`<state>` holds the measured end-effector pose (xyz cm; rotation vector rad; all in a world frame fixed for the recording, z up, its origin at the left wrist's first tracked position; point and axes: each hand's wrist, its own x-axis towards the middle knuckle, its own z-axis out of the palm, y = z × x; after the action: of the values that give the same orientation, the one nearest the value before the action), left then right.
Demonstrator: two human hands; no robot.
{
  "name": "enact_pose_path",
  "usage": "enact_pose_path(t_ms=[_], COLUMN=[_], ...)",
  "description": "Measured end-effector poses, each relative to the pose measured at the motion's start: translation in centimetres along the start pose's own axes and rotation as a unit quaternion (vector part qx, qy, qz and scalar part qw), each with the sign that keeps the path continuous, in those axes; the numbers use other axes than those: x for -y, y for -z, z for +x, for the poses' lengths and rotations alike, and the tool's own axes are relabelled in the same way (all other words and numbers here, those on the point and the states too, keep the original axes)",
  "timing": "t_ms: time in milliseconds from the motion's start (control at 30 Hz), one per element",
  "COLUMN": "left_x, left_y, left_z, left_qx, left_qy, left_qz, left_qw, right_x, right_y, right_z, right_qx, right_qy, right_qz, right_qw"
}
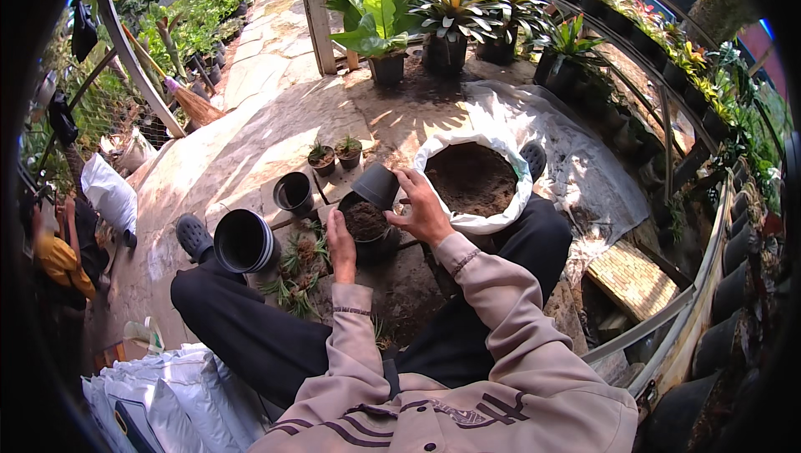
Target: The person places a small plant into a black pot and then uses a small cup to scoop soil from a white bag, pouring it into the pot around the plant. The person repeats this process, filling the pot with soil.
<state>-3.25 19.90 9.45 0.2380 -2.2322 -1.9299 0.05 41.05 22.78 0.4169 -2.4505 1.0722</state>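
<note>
My right hand (422, 206) grips a small black plastic pot (377, 184), tilted over a larger black pot (375, 249) that holds dark soil (365, 220). My left hand (341, 245) stands with straight fingers along the left side of the larger pot; whether it presses on it is hard to tell. To the right of my right hand is a white sack (425, 156) with its rim rolled down, filled with soil (472, 179). Small uprooted plants (300, 265) lie on the paving left of my left hand.
Nested black pots (245, 240) and another black pot (294, 193) stand at the left. Two small potted plants (335, 156) are ahead. White filled bags (163, 397) lie at lower left. At far left is another person (66, 253). Larger potted plants (388, 68) line the back.
</note>
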Motion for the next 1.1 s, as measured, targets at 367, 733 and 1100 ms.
enact_pose_path(t_ms=[367, 733, 1100], left_x=[0.0, -9.2, -11.6], left_y=[0.1, -1.7, -7.1], left_z=[0.0, -3.0, -6.5], left_qx=[0.004, -0.120, 0.059], left_qy=[-0.002, -0.167, -0.178], left_qz=[-0.012, -0.063, -0.057], left_qw=[1.000, 0.977, 0.981], right_x=[0.5, -2.3, -3.5], right_y=[-0.5, 6.2, 6.5], right_z=[-0.3, -0.5, -3.4], right_qx=[-0.008, -0.141, 0.040], right_qy=[0.095, -0.140, -0.214], right_qz=[-0.077, 0.147, 0.318], right_qw=[0.992, 0.969, 0.923])
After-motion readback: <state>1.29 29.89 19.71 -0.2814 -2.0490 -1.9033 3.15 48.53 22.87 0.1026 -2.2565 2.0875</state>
